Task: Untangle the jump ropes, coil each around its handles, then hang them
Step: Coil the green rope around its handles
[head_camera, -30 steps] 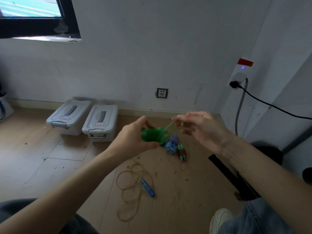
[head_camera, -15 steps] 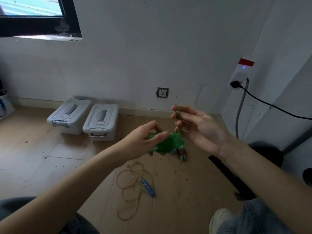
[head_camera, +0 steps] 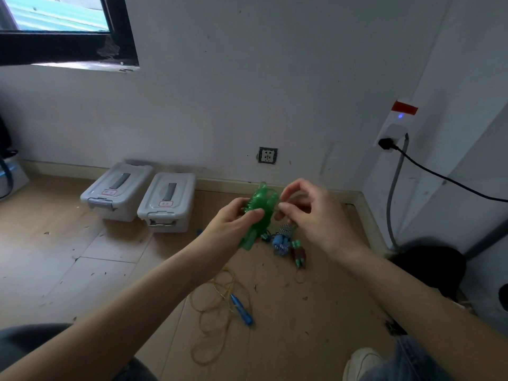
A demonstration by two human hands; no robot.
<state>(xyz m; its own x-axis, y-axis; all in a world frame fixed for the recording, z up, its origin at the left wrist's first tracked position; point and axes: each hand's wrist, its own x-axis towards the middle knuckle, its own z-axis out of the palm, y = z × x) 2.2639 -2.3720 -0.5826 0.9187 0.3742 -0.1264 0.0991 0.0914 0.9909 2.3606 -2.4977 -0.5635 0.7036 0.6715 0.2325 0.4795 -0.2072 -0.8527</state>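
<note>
My left hand (head_camera: 233, 224) grips a green jump rope (head_camera: 258, 213), its cord wound around the two green handles, held upright in the air. My right hand (head_camera: 308, 213) pinches the green cord at the bundle's upper right side. On the floor beyond lie a blue-and-white coiled rope (head_camera: 281, 242) and a dark red rope with green tips (head_camera: 299, 254). A loose yellow rope (head_camera: 217, 306) with a blue handle (head_camera: 242, 309) lies spread on the floor below my hands.
Two grey lidded storage boxes (head_camera: 165, 202) stand by the wall at left. A wall socket (head_camera: 268, 155) sits low on the wall. A power strip with a black cable (head_camera: 393, 133) hangs at right. My shoe (head_camera: 360, 361) shows at bottom right.
The green bundle turned from lying sideways to upright and rose. My right hand came in from above the bundle to pinch the cord at its upper side.
</note>
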